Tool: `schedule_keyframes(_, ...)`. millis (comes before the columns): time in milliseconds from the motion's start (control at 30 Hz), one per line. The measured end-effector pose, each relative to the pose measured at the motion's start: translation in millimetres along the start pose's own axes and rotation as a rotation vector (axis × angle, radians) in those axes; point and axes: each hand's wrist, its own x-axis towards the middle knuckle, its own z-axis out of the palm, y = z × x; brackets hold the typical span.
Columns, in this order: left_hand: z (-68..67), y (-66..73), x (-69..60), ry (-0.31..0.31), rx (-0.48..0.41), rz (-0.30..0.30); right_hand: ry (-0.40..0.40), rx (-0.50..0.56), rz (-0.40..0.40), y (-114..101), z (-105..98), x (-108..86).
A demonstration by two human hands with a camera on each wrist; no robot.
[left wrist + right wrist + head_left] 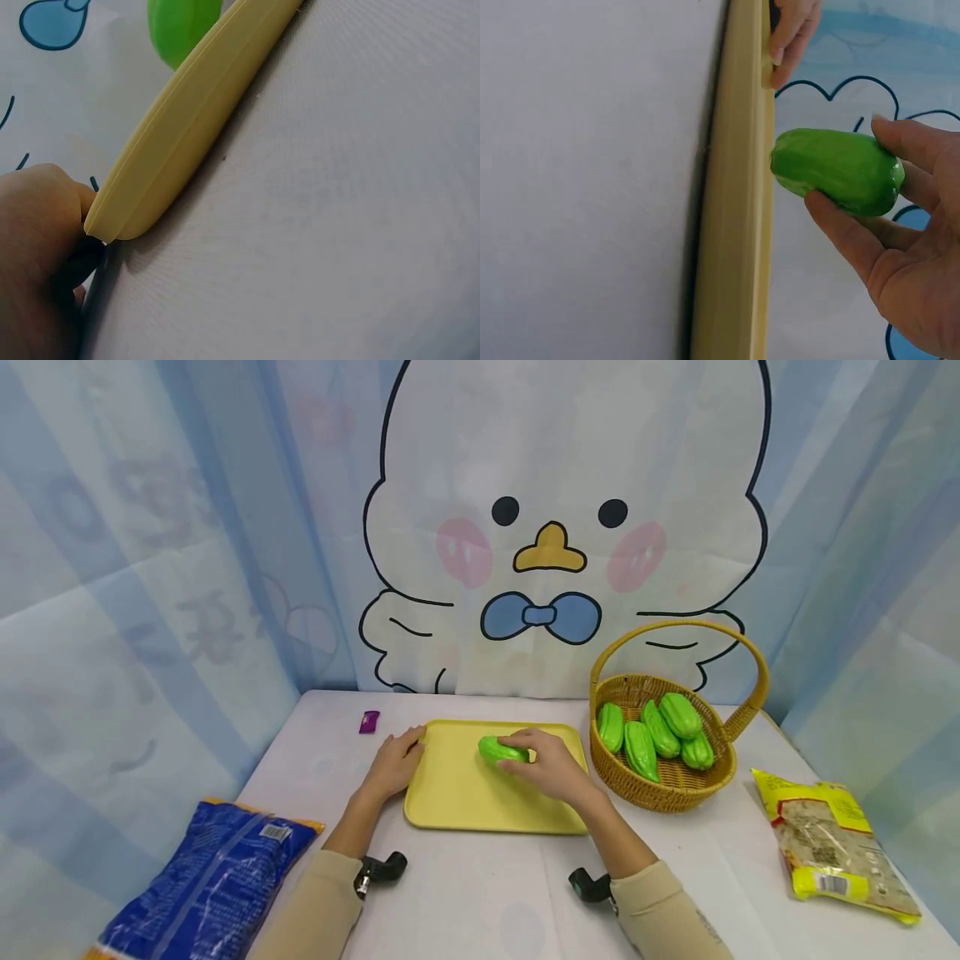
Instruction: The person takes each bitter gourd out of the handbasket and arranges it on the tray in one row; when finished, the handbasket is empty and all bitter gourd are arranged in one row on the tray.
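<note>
A yellow tray [480, 797] lies on the white table, and its edge [172, 142] crosses the left wrist view. My left hand [395, 763] holds the tray's left rim near the back corner; in its wrist view the hand [37, 247] shows at the left side. My right hand [551, 766] grips a green vegetable-like piece [495, 750] over the middle of the tray. Seen in the right wrist view, thumb and fingers of that hand [915, 247] lie on both sides of the green piece [836, 169].
A wicker basket [660, 795] with several green pieces [640, 750] stands right of the tray. A small purple packet [369, 722] lies at the back left. A blue bag [217, 877] is at the front left, a yellow clear-fronted bag [832, 843] at the right.
</note>
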Motion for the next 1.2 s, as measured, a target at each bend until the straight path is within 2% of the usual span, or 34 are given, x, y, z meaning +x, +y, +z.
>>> schedule_keyframes(233, 0.6, -2.9, 1.1, 0.003, 0.007, 0.000, -0.054, 0.018, 0.038, -2.5, 16.7, -1.6)
schedule_keyframes(567, -1.7, -0.5, 1.3, 0.007, 0.014, 0.010, -0.113, 0.011, 0.029, -3.4, 23.1, -0.1)
schedule_keyframes(767, -1.9, -1.2, 0.3, 0.005, 0.022, 0.004, -0.162, 0.072, 0.041, -3.9, 24.7, 1.0)
schedule_keyframes(967, -2.0, -1.1, -0.3, 0.007, 0.008, -0.001, -0.169, 0.106, 0.038, -9.4, 29.8, 5.3)
schedule_keyframes(1200, -3.4, -1.8, 2.0, 0.028, 0.008, 0.049, -0.189, 0.132, 0.047, -14.9, 38.6, 15.9)
